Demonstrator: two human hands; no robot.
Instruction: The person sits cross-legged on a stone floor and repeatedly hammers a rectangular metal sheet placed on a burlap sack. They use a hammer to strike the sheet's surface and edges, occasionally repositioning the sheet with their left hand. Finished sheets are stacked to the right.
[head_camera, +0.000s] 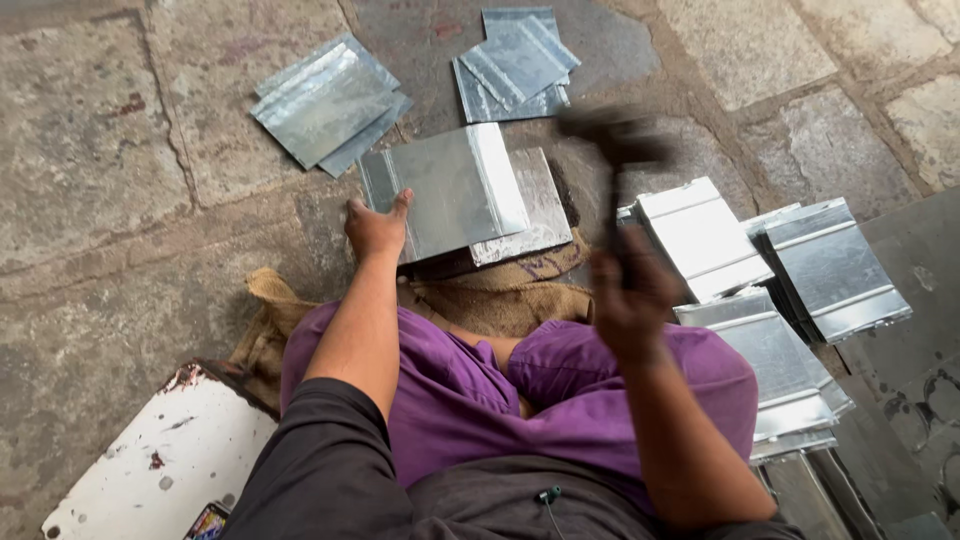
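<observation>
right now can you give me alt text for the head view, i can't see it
Seen from above, a seated person's left hand holds a folded metal sheet flat on a block, while the right hand raises a blurred hammer. More metal sheets lie in stacks to the right and on the stone floor ahead.

Dark grey short-sleeved shirt, purple trousers, small clip-on microphone at chest, bare forearms
</observation>
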